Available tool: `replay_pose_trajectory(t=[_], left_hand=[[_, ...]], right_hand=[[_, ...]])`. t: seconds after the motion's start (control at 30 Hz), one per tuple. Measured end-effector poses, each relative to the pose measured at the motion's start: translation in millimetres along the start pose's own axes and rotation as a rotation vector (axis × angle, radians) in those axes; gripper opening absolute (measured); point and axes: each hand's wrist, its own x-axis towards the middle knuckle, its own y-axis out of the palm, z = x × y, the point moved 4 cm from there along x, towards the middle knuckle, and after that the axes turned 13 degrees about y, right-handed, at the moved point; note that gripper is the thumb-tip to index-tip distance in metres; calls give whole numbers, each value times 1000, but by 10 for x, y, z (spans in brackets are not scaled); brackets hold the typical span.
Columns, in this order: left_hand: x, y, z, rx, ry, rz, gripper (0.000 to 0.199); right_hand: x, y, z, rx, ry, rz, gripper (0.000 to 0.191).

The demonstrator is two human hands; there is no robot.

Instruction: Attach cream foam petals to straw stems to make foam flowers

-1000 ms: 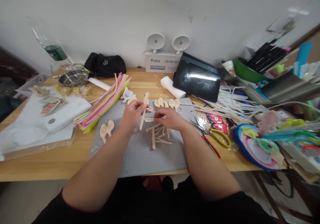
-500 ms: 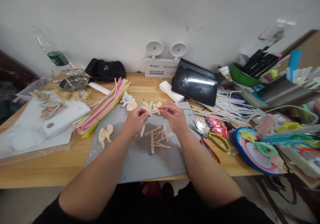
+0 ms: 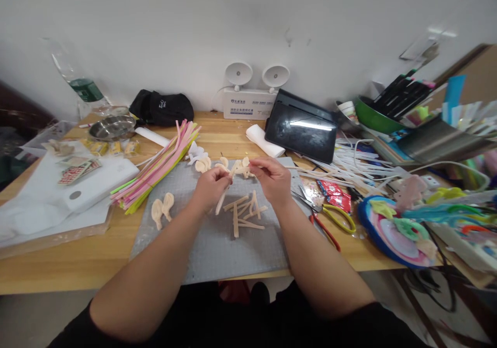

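Above the grey cutting mat [image 3: 202, 255], my left hand [image 3: 213, 186] is closed on a cream fuzzy strip [image 3: 221, 200] that sticks out below its fingers. Facing it, my right hand [image 3: 272, 179] is pinched at a cream piece close to the strip's upper end; its fingertips hide part of it. Several short cream strips [image 3: 236, 221] lie loosely on the mat below the hands. Coiled cream pieces [image 3: 202, 164] rest behind the hands at the mat's back edge. Two more coiled cream pieces with stems [image 3: 168, 204] lie on the mat's left side.
Pink and yellow fuzzy stems [image 3: 159, 161] lie left of the mat. Scissors with yellow handles [image 3: 337, 218] and a red-handled tool [image 3: 326, 232] are at its right edge. Behind stand a black tablet-like device [image 3: 303, 130] and a twin-headed lamp [image 3: 248, 102]. A blue-rimmed plate [image 3: 367, 229] sits right.
My right hand's fingers have shifted slightly beside the strip, while my left hand keeps its hold. The whole view has moved a little.
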Motion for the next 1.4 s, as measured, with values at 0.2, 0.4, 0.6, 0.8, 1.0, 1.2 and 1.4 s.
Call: replay_pose_trajectory(t=[0.2, 0.4, 0.6, 0.8, 1.0, 1.2, 1.4], left_hand=[[0, -18, -27, 32, -7, 29, 8], [-10, -12, -82, 13, -35, 59, 10], [-6, -23, -100, -22, -43, 18, 10], [-3, -12, -76, -73, -66, 30, 8], [-35, 40, -113, -150, -64, 82, 10], [-77, 133, -119, -389, -65, 104, 17], [-107, 157, -141, -510, -90, 115, 14]], right_hand=[[-29, 19, 98, -134, -166, 3, 13], [-74, 83, 181, -225, -222, 93, 13], [-98, 56, 184, -215, -184, 22, 14], [-115, 66, 180, -244, -254, 57, 15], [-119, 130, 122, -190, -184, 122, 23], [-143, 218, -3, 21, 4, 63, 20], [-119, 279, -53, 117, 148, 197, 10]])
